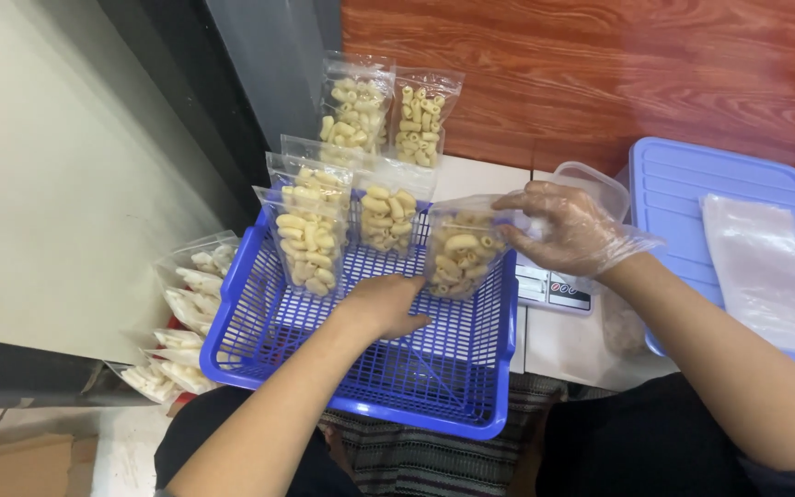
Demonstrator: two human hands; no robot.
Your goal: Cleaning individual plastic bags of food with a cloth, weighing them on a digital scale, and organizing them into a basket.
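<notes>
A blue plastic basket [471,387] lies in front of me with several clear bags of pale tube-shaped snacks standing along its far side. My right hand [563,225], in a thin clear glove, pinches the top of one such snack bag [460,250] at the basket's right rim. My bare left hand [384,306] rests inside the basket, fingers against the bottom of that bag. Two more filled bags [388,115] lean on the wooden wall behind.
A small white scale [554,290] with a clear container [595,189] sits right of the basket. A blue lid [683,193] carries a stack of empty clear bags [766,271]. More filled bags [186,304] lie piled left of the basket.
</notes>
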